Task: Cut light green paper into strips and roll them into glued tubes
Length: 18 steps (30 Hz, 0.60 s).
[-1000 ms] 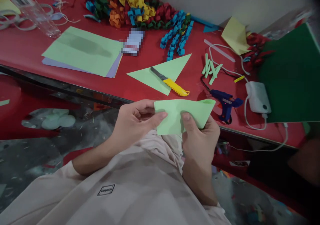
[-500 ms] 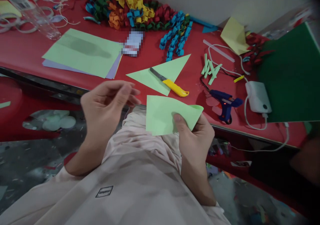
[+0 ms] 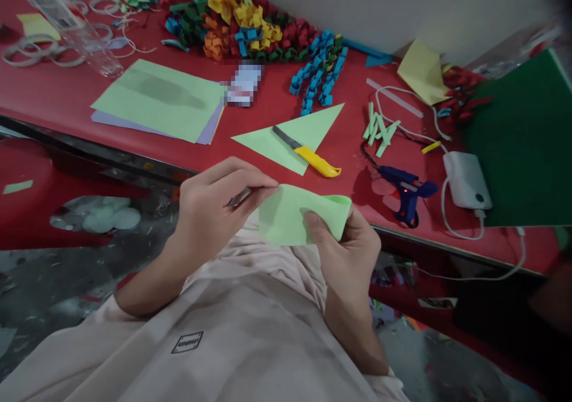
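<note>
A light green sheet of paper [image 3: 286,217], bent over into a loose fold at its right end, is held above my lap. My right hand [image 3: 346,244] grips that folded end, thumb on top and the other fingers behind. At the upper left corner, my left hand [image 3: 223,202] pinches the paper between thumb and fingertips. Just beyond, on the table, a green paper triangle [image 3: 263,143] lies flat with a yellow utility knife [image 3: 316,159] across it, its blade out.
On the red table [image 3: 179,155] a blue glue gun [image 3: 406,189] lies by a white power bank [image 3: 467,180] and green paper strips [image 3: 378,129]. Stacked paper sheets [image 3: 156,98], a bottle [image 3: 84,39] and coloured paper chains [image 3: 263,27] are farther back. A green board [image 3: 522,146] stands right.
My left hand has moved right and closed on the paper's upper left corner. The right hand keeps its grip on the folded end. The camera view has shifted slightly.
</note>
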Available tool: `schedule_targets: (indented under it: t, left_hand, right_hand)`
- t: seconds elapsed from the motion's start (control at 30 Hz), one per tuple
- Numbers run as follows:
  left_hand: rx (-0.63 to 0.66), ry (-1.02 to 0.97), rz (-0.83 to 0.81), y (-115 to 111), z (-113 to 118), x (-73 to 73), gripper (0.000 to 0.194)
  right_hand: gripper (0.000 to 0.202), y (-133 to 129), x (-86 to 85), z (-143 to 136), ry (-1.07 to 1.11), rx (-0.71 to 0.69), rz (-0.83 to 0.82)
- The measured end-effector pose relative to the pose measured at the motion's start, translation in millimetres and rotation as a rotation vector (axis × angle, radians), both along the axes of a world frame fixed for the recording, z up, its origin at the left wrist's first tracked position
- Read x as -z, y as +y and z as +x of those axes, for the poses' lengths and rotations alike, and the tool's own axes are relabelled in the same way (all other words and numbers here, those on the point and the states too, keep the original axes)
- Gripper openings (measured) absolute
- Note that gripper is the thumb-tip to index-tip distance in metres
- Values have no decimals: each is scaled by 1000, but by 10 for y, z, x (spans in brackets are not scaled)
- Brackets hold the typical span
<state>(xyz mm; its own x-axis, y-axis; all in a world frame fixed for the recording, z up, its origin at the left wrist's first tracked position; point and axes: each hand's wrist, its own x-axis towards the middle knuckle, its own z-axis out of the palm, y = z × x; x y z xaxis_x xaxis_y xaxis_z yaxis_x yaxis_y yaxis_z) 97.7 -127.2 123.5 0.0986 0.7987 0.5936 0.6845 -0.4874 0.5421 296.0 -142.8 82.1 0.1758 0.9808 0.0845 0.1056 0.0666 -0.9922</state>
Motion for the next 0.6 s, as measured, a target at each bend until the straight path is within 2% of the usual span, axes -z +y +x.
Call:
schedule_targets:
  t: [0.13,0.23,0.33,0.47,0.6]
  left_hand:
    - [17,170,19,-5,-10,-23,10]
    - [-11,324,42,-39,-33,19,12]
    - [-23,421,-15,-58,-62,71,14]
    - [-20,447,-114,-38,-123,98,15]
    - [12,347,-199,-5,-201,99,16]
  right_hand:
    - [22,-3,5,25,-55,-28,17]
    - [25,7,0,12,-76,-50,10]
    - [28,27,-15,-17,-50,-76,-17]
    - [34,51,-18,-32,-32,-100,-29]
    - [34,46,14,-11,1,-116,-97]
